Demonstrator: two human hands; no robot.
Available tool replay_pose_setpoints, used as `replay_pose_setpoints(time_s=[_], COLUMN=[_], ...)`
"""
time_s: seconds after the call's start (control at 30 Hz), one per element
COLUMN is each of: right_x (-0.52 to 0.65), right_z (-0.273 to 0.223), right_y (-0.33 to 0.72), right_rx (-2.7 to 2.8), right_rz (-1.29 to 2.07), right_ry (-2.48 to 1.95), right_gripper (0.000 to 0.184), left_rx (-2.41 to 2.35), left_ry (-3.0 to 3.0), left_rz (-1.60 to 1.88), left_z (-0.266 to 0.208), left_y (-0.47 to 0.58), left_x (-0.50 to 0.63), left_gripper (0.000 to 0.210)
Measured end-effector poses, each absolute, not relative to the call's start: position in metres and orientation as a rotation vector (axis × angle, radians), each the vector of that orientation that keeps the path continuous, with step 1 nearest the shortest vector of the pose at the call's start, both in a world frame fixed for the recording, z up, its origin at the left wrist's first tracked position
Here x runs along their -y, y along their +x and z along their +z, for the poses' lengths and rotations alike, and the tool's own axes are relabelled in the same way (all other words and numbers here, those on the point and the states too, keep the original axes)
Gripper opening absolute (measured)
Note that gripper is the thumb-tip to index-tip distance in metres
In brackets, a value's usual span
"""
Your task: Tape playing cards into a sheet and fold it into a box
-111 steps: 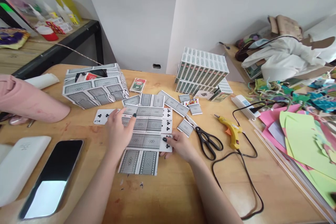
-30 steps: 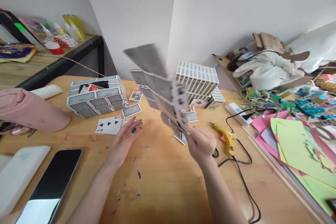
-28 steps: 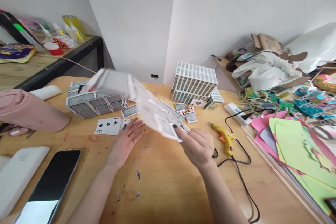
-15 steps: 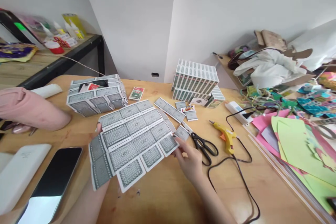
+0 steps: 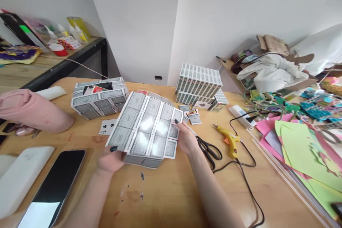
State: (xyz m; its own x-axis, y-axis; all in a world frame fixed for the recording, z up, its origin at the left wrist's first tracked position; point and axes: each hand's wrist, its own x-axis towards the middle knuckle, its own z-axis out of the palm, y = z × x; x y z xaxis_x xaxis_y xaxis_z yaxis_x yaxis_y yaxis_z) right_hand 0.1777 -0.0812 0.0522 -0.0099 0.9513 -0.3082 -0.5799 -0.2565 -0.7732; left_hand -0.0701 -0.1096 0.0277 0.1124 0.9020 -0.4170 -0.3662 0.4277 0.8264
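Between my hands, tilted above the table, is a panel of joined playing cards (image 5: 144,124), patterned grey backs showing, with card flaps along its edges. My left hand (image 5: 110,158) grips its lower left corner, thumb on top. At the right edge my right hand (image 5: 185,137) pinches a side flap, fingers partly hidden beneath. A box built of playing cards (image 5: 100,98) stands behind to the left, its top opening showing red and black items. Beside the panel's left edge lies a loose club card (image 5: 107,127). Black-handled scissors (image 5: 210,149) lie right of my right hand.
A yellow glue gun (image 5: 229,140) and its cord lie on the right, near a white power strip (image 5: 243,115). Stacked card packs (image 5: 199,82) stand at the back. A phone (image 5: 57,181), a white power bank (image 5: 25,167) and a pink tumbler (image 5: 37,112) occupy the left.
The card panel has been turned and tilted, its side flaps shifting to the right and bottom. My left hand now shows at the lower left corner, and a club card is uncovered.
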Motion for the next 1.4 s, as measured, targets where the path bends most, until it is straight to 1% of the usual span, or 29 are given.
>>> replay_pose_setpoints(time_s=[0.13,0.2,0.23,0.3,0.4,0.47,0.53,0.57,0.63,0.73,0.97,1.13,1.27,1.33,1.4], right_x=[0.078,0.082,0.084,0.088,0.090,0.090,0.091,0.092,0.093,0.095,0.097,0.096,0.093,0.091,0.090], right_z=[0.045,0.042,0.041,0.037,0.031,0.029,0.029,0.030,0.031,0.030,0.027,0.026,0.031,0.038,0.048], right_y=[0.179,0.181,0.182,0.183,0.182,0.182,0.181,0.181,0.180,0.180,0.180,0.176,0.175,0.176,0.178], right_rx=[0.591,0.641,0.658,0.679,0.712,0.748,0.780,0.787,0.787,0.778,0.781,0.787,0.829,0.833,0.820], right_rz=[1.690,1.760,1.779,1.792,1.760,1.718,1.691,1.690,1.700,1.695,1.629,1.543,1.512,1.503,1.460], right_ry=[-0.998,-0.997,-1.010,-1.051,-1.104,-1.121,-1.102,-1.081,-1.039,-1.010,-0.951,-1.012,-1.033,-1.012,-0.993], right_gripper=[0.035,0.034,0.034,0.032,0.029,0.031,0.036,0.039,0.044,0.046,0.042,0.038,0.035,0.035,0.034], left_rx=[-1.046,-0.990,-0.960,-1.010,-1.478,-1.735,-1.760,-1.717,-1.604,-1.500,-1.311,-1.342,-1.336,-1.313,-1.285], left_ry=[0.638,0.688,0.734,0.833,1.141,1.512,1.840,1.944,2.070,2.098,2.038,1.939,1.956,1.965,1.998], left_rz=[1.034,1.051,1.055,0.994,0.919,0.912,0.876,0.834,0.714,0.542,0.260,0.163,0.211,0.322,0.514], left_z=[0.032,0.043,0.049,0.059,0.064,0.064,0.063,0.063,0.064,0.068,0.087,0.088,0.095,0.102,0.108], left_y=[-0.090,-0.093,-0.092,-0.087,-0.074,-0.064,-0.052,-0.046,-0.035,-0.025,-0.028,-0.027,-0.029,-0.029,-0.027], left_x=[0.112,0.108,0.105,0.097,0.087,0.082,0.079,0.077,0.073,0.065,0.040,0.029,0.030,0.033,0.037], left_gripper=[0.104,0.111,0.109,0.097,0.085,0.069,0.049,0.044,0.046,0.050,0.027,0.018,0.017,0.018,0.021])
